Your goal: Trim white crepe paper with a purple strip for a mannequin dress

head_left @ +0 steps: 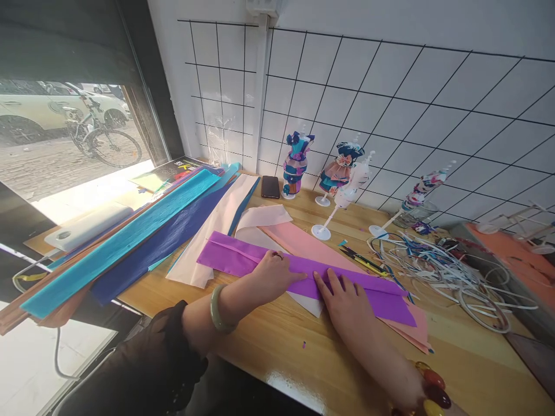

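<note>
Head view shows the purple sheet (pixel 234 260) lying across pink sheets (pixel 299 236) at the near middle of the table (pixel 269 346), the right hand (pixel 349 300) spread flat on it and the left hand (pixel 273 276) half curled beside, whether gripping I cannot tell. Tangled strips (pixel 451 271) crowd the right; turquoise sheets (pixel 121 242) spread left, and a phone (pixel 270 187) lies beyond, beside dressed miniature forms (pixel 296 164). Far left, a dark booklet (pixel 180 171) carries lettering too small to read.

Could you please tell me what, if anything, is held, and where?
Nothing is clearly gripped: left hand and right hand rest midway along the long purple folded strip.
</note>
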`<state>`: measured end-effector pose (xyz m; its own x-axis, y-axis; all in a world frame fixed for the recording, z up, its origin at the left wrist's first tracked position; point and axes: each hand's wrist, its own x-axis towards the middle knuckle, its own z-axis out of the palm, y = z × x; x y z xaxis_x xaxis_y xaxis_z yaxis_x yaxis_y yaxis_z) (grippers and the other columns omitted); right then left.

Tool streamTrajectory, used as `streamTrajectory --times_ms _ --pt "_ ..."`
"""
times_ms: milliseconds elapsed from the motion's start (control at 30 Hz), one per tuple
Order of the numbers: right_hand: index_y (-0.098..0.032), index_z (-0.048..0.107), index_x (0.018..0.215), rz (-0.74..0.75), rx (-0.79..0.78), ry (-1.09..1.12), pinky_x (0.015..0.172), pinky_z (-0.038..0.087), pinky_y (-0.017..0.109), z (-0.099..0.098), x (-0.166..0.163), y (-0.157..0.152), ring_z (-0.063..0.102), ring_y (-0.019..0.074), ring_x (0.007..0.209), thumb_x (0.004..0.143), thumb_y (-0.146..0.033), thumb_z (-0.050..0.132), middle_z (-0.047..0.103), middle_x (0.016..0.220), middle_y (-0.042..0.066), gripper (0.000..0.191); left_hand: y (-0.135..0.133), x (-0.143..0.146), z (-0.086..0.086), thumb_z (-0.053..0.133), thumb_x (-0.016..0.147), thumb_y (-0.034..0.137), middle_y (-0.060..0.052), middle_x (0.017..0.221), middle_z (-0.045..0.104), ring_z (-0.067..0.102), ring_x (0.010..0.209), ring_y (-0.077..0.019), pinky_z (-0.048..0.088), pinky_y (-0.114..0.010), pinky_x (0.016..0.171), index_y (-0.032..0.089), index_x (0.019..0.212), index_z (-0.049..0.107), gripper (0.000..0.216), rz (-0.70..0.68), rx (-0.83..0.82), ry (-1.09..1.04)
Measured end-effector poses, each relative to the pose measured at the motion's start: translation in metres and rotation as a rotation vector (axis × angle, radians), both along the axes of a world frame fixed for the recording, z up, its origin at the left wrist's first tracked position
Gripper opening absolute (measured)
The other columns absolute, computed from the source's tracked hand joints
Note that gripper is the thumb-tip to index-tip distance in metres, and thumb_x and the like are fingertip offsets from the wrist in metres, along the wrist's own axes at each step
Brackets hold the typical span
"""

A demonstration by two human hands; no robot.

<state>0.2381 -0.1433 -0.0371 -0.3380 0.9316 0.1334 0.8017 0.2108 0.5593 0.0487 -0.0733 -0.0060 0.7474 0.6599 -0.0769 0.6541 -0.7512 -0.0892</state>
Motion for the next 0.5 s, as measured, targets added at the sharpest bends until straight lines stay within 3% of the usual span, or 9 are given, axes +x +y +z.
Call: streamTrajectory --times_ms 167,500 --pt "-0.026 0.046 0.131 -0.037 0.009 -0.013 0.071 0.047 0.039 -0.004 0.007 -0.005 0.056 0.0247 0.090 0.081 -0.007 0.043 0.057 0.117 0.014 0.054 0.002 -0.004 0.001 0.040 0.087 0.022 -0.011 0.096 0.060 0.056 0.085 -0.0242 0.035 -0.034 0.070 0.038 0.125 0.047 0.041 -0.026 -0.029 -0.026" --pt "-0.016 0.051 0.127 -0.125 0.061 -0.086 0.068 0.048 0.040 -0.009 0.055 -0.029 0.056 0.0295 0.095 0.080 -0.004 0.042 0.057 0.118 0.016 0.049 0.005 -0.007 0.004 0.043 0.082 0.014 -0.010 0.087 0.057 0.054 0.079 -0.0220 0.036 -0.034 0.070 0.028 0.114 0.056 0.037 -0.067 -0.084 -0.074"
